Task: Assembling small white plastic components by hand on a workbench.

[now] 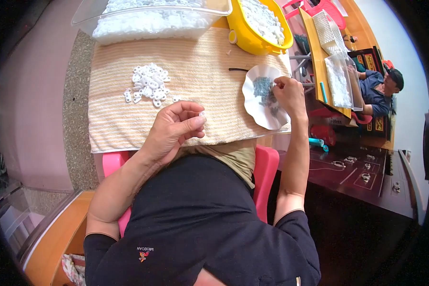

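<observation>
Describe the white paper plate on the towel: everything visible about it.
The white paper plate has a wavy, fluted rim and looks thin, like paper. It lies flat at the right edge of the striped towel, slightly overhanging it. A small heap of grey-blue metal pieces sits at its centre. The right hand rests over its right side, fingertips at the heap.

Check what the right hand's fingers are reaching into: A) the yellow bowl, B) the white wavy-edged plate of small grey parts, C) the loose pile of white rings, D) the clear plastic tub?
B: the right hand has its fingertips over the grey parts on the white plate.
</observation>
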`<state>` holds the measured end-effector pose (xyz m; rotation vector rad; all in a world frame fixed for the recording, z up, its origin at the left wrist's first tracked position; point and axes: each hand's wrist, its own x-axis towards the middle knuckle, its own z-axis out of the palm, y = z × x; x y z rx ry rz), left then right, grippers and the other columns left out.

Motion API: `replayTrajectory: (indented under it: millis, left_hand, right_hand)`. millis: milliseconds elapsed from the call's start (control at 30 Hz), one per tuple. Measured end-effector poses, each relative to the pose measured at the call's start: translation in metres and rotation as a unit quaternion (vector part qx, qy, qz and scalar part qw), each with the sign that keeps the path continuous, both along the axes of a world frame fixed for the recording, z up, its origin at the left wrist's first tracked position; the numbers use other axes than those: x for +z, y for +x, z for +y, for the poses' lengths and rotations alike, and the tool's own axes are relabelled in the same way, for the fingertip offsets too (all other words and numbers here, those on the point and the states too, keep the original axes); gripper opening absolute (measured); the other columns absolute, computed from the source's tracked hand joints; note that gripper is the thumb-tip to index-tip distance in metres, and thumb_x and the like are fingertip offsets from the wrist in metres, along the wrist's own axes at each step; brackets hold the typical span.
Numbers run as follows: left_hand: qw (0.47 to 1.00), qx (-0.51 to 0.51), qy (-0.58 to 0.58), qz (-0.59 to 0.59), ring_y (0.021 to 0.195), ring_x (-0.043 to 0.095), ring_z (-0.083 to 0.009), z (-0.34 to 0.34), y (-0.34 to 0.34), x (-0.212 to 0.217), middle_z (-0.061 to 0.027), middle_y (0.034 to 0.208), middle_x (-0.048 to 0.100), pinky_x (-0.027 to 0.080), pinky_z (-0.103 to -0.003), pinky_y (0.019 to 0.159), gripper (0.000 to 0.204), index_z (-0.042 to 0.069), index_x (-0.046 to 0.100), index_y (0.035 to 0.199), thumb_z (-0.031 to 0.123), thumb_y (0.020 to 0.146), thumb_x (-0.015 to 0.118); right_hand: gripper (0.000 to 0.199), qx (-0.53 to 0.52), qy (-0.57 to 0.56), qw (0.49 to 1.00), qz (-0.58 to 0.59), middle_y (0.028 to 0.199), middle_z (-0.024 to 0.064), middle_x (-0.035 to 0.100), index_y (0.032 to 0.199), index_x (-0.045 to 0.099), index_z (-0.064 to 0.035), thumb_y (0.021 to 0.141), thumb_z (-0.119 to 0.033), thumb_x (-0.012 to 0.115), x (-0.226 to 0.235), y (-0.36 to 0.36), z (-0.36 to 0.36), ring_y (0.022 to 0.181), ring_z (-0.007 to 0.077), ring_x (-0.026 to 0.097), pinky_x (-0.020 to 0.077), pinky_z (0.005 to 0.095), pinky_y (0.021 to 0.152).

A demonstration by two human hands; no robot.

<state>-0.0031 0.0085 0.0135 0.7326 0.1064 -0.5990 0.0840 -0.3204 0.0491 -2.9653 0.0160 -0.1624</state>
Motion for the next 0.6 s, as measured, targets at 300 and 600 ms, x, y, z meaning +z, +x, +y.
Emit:
replayTrajectory:
  millis: [300, 600]
  left_hand:
    - [1.000, 0.008, 0.000, 0.009, 0.076, 0.061, -0.0096, -0.001, 0.000, -0.001, -0.0037, 0.087, 0.063, 0.055, -0.025, 0.071, 0.021, 0.003, 0.061, 0.105, 0.005, 0.086, 0.069]
    - [1.000, 0.012, 0.007, 0.002, 0.077, 0.062, -0.0099, -0.001, 0.001, -0.002, -0.0036, 0.087, 0.064, 0.055, -0.025, 0.071, 0.020, 0.002, 0.061, 0.105, 0.006, 0.086, 0.068]
  right_hand:
    - [0.020, 0.016, 0.206, 0.978, -0.024, 0.071, 0.0143, 0.069, 0.090, 0.072, 0.0008, 0.075, -0.010, 0.066, -0.003, -0.014, -0.019, 0.064, 0.0130, 0.066, 0.0513, 0.0260, 0.062]
    - [0.010, 0.116, 0.260, 0.958, 0.032, 0.073, 0.0036, 0.067, 0.086, 0.070, 0.0022, 0.077, -0.001, 0.066, -0.004, -0.042, 0.019, 0.066, 0.0057, 0.059, 0.0480, 0.0217, 0.062]
